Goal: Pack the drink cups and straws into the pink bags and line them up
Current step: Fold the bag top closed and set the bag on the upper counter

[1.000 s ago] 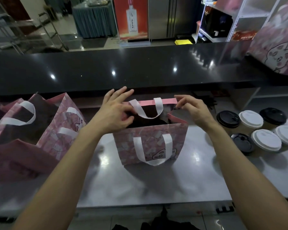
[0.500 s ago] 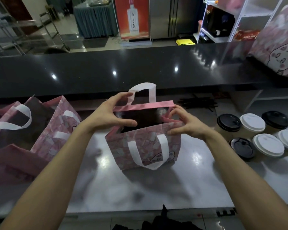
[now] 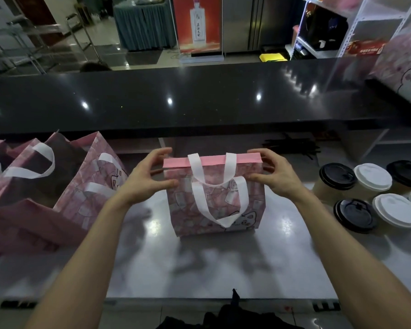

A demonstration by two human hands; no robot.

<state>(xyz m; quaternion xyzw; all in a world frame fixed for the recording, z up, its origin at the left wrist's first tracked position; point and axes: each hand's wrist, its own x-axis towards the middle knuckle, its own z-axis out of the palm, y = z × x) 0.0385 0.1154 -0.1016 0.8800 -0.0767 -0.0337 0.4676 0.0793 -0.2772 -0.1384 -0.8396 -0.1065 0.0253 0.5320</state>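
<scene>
Two bare hands are reaching forward from the bottom of my head camera view, one at each end of a small pink bag that is standing upright in the middle of a pale, shiny worktop. I am seeing my left hand curled at the bag's left end, thumb near the front panel and fingers arching over toward the back edge, pinching that end. I am seeing my right hand mirroring it at the right end, fingers hooked over the top corner and thumb pressing the front, gripping the bag there. Its mouth is looking pressed nearly flat, with a plain pink band running along the top edge and two white strap handles drooping down over the patterned front, where a cartoon cat face is showing near the lower right corner. I cannot tell what is lying inside it. To my left, several more pink bags are sitting open on the same surface, close together, white handles flopping over dark interiors. To my right, a cluster of lidded drink cups is standing on the worktop, well apart from the bag, some with black lids and some with white. Behind the bag, a loose bundle of dark straws is lying on a lower ledge beneath a long black counter. On that counter's far right end, a larger pink box with a cat drawing is resting.
</scene>
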